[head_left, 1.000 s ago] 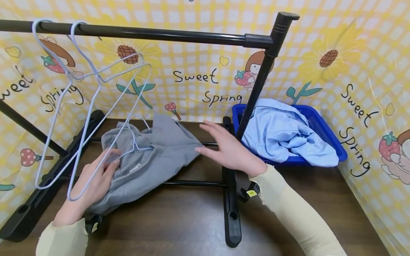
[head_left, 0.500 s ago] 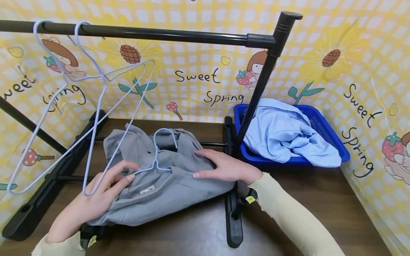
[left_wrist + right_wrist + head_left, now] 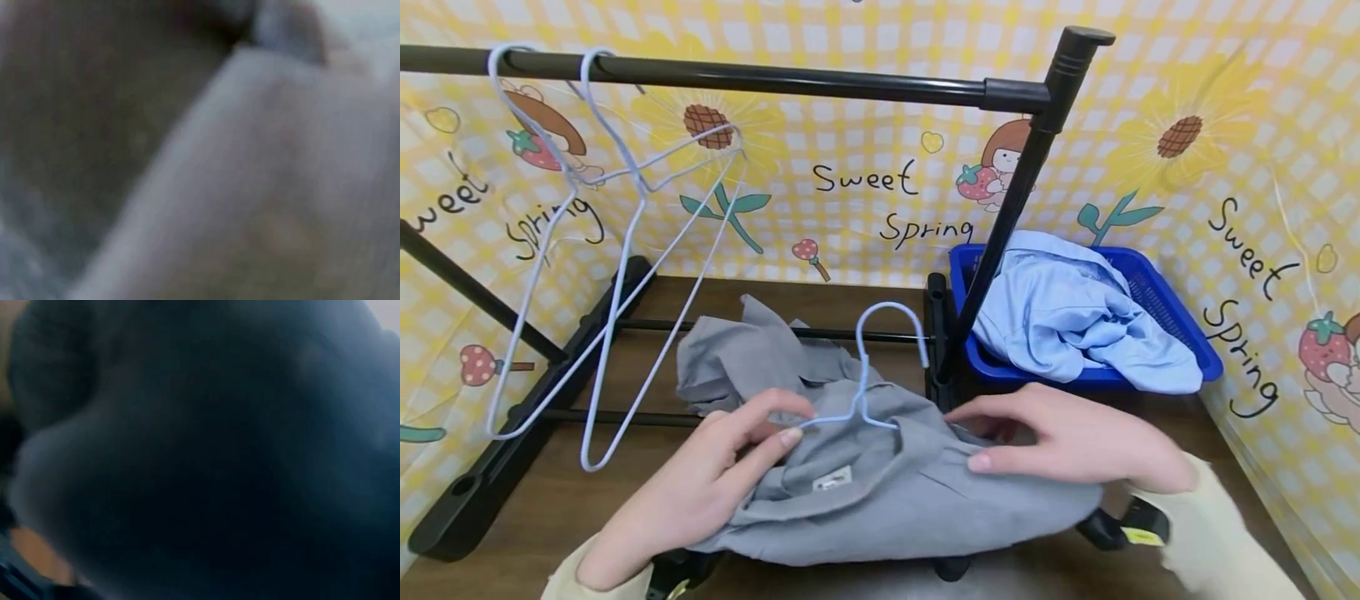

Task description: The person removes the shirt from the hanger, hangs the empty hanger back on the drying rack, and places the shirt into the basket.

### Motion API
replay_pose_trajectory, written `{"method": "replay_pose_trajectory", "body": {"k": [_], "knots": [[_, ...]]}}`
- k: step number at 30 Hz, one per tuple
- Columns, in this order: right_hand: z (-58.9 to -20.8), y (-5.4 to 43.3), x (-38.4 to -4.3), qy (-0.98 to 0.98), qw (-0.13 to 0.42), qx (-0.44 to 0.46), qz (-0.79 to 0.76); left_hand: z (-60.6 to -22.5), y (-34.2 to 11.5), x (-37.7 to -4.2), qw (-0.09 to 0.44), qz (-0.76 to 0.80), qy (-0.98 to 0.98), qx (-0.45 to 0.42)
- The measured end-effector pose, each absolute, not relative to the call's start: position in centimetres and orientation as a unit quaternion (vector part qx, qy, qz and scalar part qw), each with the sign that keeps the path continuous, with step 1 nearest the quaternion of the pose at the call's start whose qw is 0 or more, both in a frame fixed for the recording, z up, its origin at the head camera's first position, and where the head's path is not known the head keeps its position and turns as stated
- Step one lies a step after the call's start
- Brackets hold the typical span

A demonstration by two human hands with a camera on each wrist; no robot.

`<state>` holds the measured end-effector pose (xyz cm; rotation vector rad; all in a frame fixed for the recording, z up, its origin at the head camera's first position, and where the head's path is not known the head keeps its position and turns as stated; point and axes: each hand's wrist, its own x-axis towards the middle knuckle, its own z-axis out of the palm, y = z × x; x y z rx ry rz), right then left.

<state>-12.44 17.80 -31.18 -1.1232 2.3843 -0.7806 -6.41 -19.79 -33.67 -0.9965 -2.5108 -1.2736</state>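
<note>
In the head view a grey shirt [image 3: 880, 529] with a white label at its neck is held up near the front. A light blue clothes hanger [image 3: 862, 375] sits in its neck opening, hook upward, its lower part hidden inside the cloth. My left hand [image 3: 700, 483] pinches the hanger's left shoulder between thumb and fingers, close to the collar. On the other side my right hand [image 3: 1067, 437] grips the shirt by the neck edge, thumb on the outside and fingers partly hidden behind the cloth. Both wrist views are blurred, filled mostly by skin or cloth.
Two bare light blue hangers [image 3: 625, 250] hang from the black rack's top bar [image 3: 820, 83] at the left. Behind the rack's right post [image 3: 1007, 225], a blue basket [image 3: 1206, 354] holds light blue cloth [image 3: 1067, 308]. Black lower bars cross the brown table [image 3: 505, 492].
Both hands have drawn the shirt and hanger toward the front and right. My right hand went from touching the shirt with spread fingers to gripping its neck edge. The hanger's hook now stands upright.
</note>
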Motion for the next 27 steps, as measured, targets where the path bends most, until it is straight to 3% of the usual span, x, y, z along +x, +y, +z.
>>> {"method": "replay_pose_trajectory", "body": {"k": [6,11,20,27], "knots": [[-27.5,21.4,-9.6,0.817,0.114,-0.480,-0.299,-31.0,-17.2,-4.8,0.086,-0.458,-0.803,-0.372],[-27.2,22.0,-10.0,0.822,0.077,-0.481,-0.294,-30.0,-16.6,-5.6,0.109,-0.440,-0.815,-0.362],[-32.9,19.8,-14.1,0.866,0.037,-0.388,-0.313,-32.8,-18.5,-11.1,0.186,-0.360,-0.868,-0.287],[-36.7,18.0,-15.9,0.889,-0.009,-0.368,-0.273,-36.6,-19.1,-14.3,0.214,-0.310,-0.901,-0.215]]}}
